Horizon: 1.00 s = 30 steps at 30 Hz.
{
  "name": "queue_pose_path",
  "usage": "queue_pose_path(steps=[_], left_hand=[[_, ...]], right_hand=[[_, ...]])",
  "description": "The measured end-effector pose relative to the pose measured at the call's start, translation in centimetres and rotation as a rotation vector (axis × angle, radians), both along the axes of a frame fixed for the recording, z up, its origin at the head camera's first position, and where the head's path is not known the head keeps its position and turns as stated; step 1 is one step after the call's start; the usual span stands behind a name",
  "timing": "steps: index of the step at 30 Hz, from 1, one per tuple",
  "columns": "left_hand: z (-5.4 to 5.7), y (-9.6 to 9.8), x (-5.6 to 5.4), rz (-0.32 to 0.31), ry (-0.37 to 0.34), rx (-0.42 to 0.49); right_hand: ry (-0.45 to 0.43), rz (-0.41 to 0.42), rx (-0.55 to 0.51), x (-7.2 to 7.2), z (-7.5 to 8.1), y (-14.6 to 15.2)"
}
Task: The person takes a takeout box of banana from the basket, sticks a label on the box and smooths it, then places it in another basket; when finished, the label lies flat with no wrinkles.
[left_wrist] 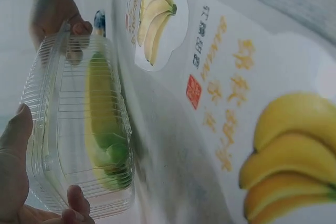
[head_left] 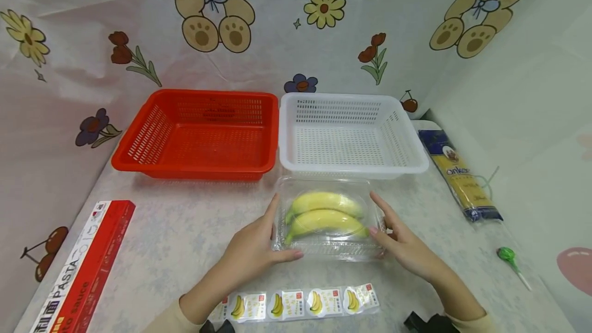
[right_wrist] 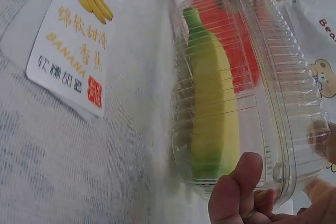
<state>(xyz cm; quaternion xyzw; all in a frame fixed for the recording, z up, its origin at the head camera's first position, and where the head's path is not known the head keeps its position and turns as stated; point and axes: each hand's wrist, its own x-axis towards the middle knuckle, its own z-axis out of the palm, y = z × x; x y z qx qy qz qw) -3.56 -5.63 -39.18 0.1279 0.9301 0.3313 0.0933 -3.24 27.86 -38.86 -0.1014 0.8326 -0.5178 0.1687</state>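
Note:
A clear plastic clamshell box [head_left: 329,252] with its lid closed lies in front of the baskets in the head view. Two yellow bananas [head_left: 324,220], greenish at the ends, are inside it. My left hand [head_left: 252,245] grips the left side, thumb along the front edge. On the other side my right hand [head_left: 404,248] holds the box between thumb and curled fingers. The left wrist view shows fingertips [left_wrist: 79,203] under the ribbed wall of the box [left_wrist: 47,129]. Close to the box, nearer to me, lies a strip of banana stickers [head_left: 300,306].
A red basket [head_left: 208,174] and a white basket [head_left: 351,169] stand side by side at the back. A red-and-white pasta box [head_left: 88,266] lies at left. At right are a yellow-and-blue packet [head_left: 462,179] and a green lollipop [head_left: 507,256].

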Motion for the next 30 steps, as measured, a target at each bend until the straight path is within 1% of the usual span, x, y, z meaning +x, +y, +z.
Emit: queue_pose_path(steps=[6, 14, 19, 22, 26, 30], left_hand=[[-0.5, 1.0, -0.9, -0.031, -0.009, 0.002], [-0.7, 1.7, -1.5, -0.041, -0.033, 0.039], [-0.3, 2.1, -1.5, -0.04, -0.048, 0.04], [-0.1, 2.2, -1.5, -0.043, -0.035, 0.015], [-0.1, 2.2, -1.4, -0.03, 0.006, -0.036], [0.4, 2.1, -1.1, 0.002, 0.071, -0.067]], right_hand=[[0.002, -0.007, 0.013, -0.5, -0.3, 1.0], [-0.002, -0.024, 0.057, -0.8, -0.3, 1.7], [0.058, -0.035, 0.116, -0.9, -0.3, 2.0], [0.095, -0.039, 0.153, -0.9, -0.3, 2.2], [0.159, -0.057, 0.227, -0.7, -0.3, 2.3], [0.249, -0.096, 0.308, -0.2, -0.1, 2.5]])
